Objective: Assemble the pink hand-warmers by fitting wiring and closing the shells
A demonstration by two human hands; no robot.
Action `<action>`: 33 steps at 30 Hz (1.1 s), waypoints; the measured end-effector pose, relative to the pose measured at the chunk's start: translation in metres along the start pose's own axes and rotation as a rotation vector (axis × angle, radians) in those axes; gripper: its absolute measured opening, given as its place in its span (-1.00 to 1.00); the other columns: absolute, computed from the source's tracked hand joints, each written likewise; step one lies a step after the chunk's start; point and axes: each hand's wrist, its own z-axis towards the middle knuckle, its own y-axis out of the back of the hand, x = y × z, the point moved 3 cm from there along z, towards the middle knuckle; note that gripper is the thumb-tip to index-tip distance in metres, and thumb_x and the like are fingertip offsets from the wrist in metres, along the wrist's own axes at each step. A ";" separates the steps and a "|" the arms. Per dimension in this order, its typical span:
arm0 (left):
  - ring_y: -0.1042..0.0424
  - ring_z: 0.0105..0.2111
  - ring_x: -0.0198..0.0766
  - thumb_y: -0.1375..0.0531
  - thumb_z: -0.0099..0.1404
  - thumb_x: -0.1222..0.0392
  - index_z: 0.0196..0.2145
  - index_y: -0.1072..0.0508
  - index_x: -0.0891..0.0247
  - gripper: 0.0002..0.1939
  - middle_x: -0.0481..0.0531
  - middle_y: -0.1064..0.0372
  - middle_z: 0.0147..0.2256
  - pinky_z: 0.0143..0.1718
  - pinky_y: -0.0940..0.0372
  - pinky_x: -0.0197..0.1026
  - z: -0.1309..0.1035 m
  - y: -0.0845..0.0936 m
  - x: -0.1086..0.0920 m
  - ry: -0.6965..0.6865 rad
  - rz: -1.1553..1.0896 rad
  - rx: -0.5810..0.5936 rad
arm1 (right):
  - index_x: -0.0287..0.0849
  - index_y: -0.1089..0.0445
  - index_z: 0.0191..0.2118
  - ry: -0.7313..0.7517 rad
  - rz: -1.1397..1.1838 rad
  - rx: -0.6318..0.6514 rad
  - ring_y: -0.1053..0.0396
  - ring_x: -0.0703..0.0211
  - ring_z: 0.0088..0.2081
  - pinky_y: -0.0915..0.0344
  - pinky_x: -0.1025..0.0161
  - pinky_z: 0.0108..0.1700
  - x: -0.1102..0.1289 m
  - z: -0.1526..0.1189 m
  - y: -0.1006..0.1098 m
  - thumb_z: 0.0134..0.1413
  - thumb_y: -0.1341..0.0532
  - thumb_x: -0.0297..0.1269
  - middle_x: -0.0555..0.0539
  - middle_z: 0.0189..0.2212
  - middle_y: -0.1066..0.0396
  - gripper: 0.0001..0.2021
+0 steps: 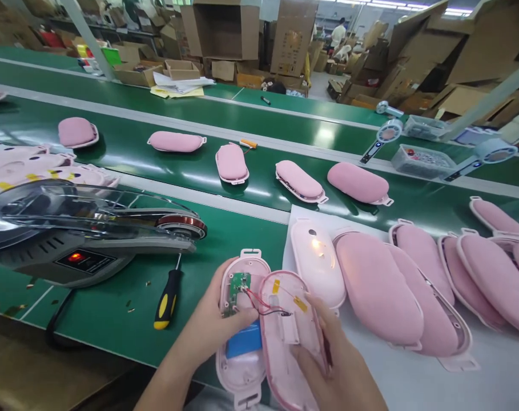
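Observation:
My left hand grips a pink casing half, its thumb lying over the inside. That half holds a green circuit board and a blue battery block. In my right hand is the other pink casing half, turned inside up. It has yellow tape strips and a white rectangular part in it. Red and black wires run between the two halves, which lie side by side. Just right of them rests a closed glossy pink case on white sheeting.
Pink fabric-covered cases crowd the white sheet at right. More pink cases sit along the green belt. A tape dispenser and a yellow-black screwdriver lie at left. Handheld fans and a parts tub stand farther back.

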 end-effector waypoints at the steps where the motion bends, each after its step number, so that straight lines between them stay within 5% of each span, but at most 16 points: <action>1: -0.28 0.13 -0.01 -0.34 0.03 0.18 0.19 -0.12 0.06 -0.19 0.06 -0.23 0.19 0.14 -0.18 -0.05 0.000 0.001 0.001 -0.006 0.091 -0.022 | 0.00 -0.04 0.23 -0.007 0.039 -0.023 -0.48 0.17 -0.37 -0.41 0.29 -0.35 0.006 0.000 0.005 0.20 0.00 -0.23 0.01 -0.28 -0.47 -0.53; 4: -0.23 0.17 -0.02 -0.21 0.15 0.19 0.26 0.01 0.04 -0.23 0.08 -0.12 0.24 0.18 -0.14 0.03 -0.003 0.002 0.006 -0.080 0.350 -0.078 | -0.03 -0.07 0.21 -0.001 0.037 -0.078 -0.28 0.28 -0.62 -0.29 0.39 -0.57 0.019 -0.001 0.015 0.20 -0.03 -0.23 0.11 -0.52 -0.30 -0.54; 8: -0.12 0.24 -0.07 0.00 0.33 0.12 0.26 0.03 0.13 -0.43 0.17 -0.07 0.26 0.22 -0.08 0.05 -0.011 -0.002 0.011 -0.236 0.565 -0.134 | -0.05 -0.21 0.14 0.168 -0.003 -0.017 -0.46 0.20 -0.31 -0.40 0.34 -0.32 0.029 0.001 0.008 0.21 -0.02 -0.29 -0.08 -0.20 -0.47 -0.62; 11: -0.11 0.24 -0.14 0.09 0.40 0.12 0.25 0.03 0.05 -0.52 0.14 -0.08 0.25 0.19 -0.15 0.00 -0.016 -0.003 0.015 -0.302 0.604 -0.184 | -0.03 -0.21 0.15 0.147 0.077 0.032 -0.43 0.15 -0.12 -0.39 0.28 -0.18 0.032 0.003 -0.004 0.23 -0.01 -0.27 -0.10 -0.06 -0.43 -0.62; 19: -0.31 0.08 -0.02 -0.16 0.22 0.14 0.14 -0.07 0.14 -0.44 0.18 -0.26 0.09 0.07 -0.25 0.08 -0.013 0.002 0.020 -0.233 0.426 -0.272 | 0.01 -0.15 0.14 -0.021 0.380 0.221 -0.37 0.15 -0.05 -0.38 0.25 -0.09 0.039 0.001 -0.014 0.21 -0.03 -0.26 -0.07 0.01 -0.30 -0.62; 25: -0.30 0.08 -0.04 -0.06 0.30 0.16 0.16 -0.05 0.13 -0.51 0.16 -0.26 0.07 0.07 -0.24 0.08 -0.012 0.000 0.014 -0.271 0.427 -0.235 | -0.05 -0.04 0.22 0.027 0.342 0.306 -0.24 0.10 0.15 -0.28 0.11 0.13 0.050 0.005 -0.021 0.16 0.00 -0.42 -0.12 0.17 -0.20 -0.50; 33: -0.34 0.03 -0.07 -0.08 0.30 0.07 0.08 0.01 0.14 -0.54 0.17 -0.24 0.05 0.03 -0.25 0.03 -0.008 0.004 0.033 -0.252 0.232 -0.219 | -0.05 0.00 0.28 0.141 0.226 0.274 -0.27 0.08 0.15 -0.37 0.16 0.05 0.053 0.006 -0.011 0.13 0.06 -0.45 -0.10 0.19 -0.22 -0.43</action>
